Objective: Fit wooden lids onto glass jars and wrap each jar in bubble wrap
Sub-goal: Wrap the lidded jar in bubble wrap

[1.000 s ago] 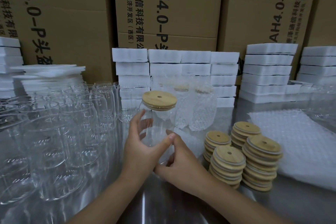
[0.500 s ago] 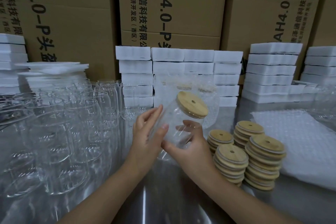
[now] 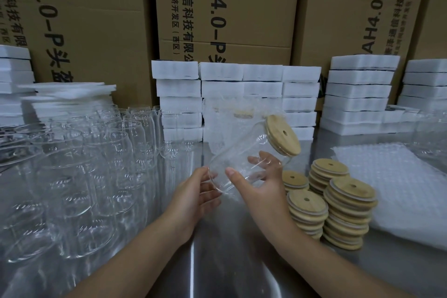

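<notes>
Jar: I hold the glass jar (image 3: 244,159) off the table, tilted, with its mouth up to the right and its base toward my left.
Lid: a wooden lid (image 3: 282,135) with a small hole sits on the jar's mouth.
Left hand (image 3: 196,195): my fingers curl round the base rim and hold it.
Right hand (image 3: 258,184): I grip the jar body, thumb on the near side, fingers visible through the glass behind.
Spare lids: four lid stacks (image 3: 348,210) stand on the steel table (image 3: 229,261), just right of my right hand.
Bubble wrap (image 3: 396,191): it lies flat, right of the stacks.
Empty jars (image 3: 79,176): lidless and crowded together on my left.
Wrapped jars (image 3: 232,123): upright behind the held jar, in front of the foam blocks (image 3: 360,89).
Cardboard cartons (image 3: 96,19): they stand behind the foam.
</notes>
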### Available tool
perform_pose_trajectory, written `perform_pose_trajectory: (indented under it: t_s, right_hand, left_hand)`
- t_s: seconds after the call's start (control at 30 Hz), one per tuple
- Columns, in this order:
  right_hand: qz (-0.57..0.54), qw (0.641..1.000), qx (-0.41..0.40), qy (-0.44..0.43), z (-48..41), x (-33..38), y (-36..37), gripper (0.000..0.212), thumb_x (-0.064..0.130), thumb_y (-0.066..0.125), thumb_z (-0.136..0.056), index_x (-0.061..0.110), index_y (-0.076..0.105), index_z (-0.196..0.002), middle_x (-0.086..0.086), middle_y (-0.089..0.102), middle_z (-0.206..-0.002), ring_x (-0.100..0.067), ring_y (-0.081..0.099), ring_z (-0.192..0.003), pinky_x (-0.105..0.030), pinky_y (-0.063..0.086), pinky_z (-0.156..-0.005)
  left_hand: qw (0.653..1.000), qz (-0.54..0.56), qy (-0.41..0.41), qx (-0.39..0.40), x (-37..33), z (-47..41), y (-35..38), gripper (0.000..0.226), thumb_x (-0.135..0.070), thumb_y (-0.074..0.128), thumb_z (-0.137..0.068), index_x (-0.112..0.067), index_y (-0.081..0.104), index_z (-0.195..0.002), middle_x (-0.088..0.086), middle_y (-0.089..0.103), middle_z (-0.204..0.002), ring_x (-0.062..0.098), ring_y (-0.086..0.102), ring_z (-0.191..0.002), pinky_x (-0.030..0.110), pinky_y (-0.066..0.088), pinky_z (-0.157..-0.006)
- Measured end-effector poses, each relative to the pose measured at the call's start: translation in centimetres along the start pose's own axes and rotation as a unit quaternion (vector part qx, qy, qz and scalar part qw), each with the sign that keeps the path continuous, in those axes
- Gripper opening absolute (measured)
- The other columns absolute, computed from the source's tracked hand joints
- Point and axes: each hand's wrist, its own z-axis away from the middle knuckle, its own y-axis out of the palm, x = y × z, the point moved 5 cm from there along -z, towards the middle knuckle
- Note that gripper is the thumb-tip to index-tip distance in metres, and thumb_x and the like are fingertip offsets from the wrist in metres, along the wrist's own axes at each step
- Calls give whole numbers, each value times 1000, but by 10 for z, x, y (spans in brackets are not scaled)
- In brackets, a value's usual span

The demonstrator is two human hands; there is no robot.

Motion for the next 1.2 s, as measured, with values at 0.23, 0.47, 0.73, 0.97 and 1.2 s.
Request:
perform_pose_trajectory:
  t_s: [0.23,0.47,0.73,0.97,1.2]
  right_hand:
    - [-2,1000,3,0,0,3,-1,66,38,82,-66,33,38,-114,18,52,-111,10,50,-92,1,36,-71]
    - [-3,1000,5,2,2,6,-1,64,36,84,-65,35,39,-111,16,53,-107,14,50,-88,-17,45,-80]
    - [77,996,-48,-15,-1,5,-7,81,35,89,-57,13,45,-122,-1,46,-114,-22,45,-114,-37,43,-97]
    - [21,1000,4,-1,1,6,-3,75,42,85,-59,39,35,-114,7,46,-117,-1,49,-104,-17,43,-83]
    - [-20,1000,-5,-11,2,8,-4,61,54,78,-54,47,39,-101,8,48,-111,2,50,-99,-16,42,-80]
  left_hand:
    - [999,48,19,-8,-4,1,-4,18,-11,57,-95,-8,60,-77,-2,55,-51,7,55,-45,17,52,-49]
    - [997,-29,64,-17,-10,2,-5,27,-11,54,-96,-12,57,-70,-4,55,-55,6,55,-52,16,50,-51]
    - [992,46,113,5,-17,13,6,24,-7,49,-98,-10,58,-76,-3,59,-60,7,59,-60,20,53,-51]
    - [944,-51,325,-28,-38,27,5,19,0,56,-93,-12,64,-81,3,61,-78,6,60,-70,22,52,-68]
    - [879,-328,322,128,-15,22,11,110,-45,73,-57,-39,12,-149,-14,28,-153,-6,30,-138,22,33,-113]
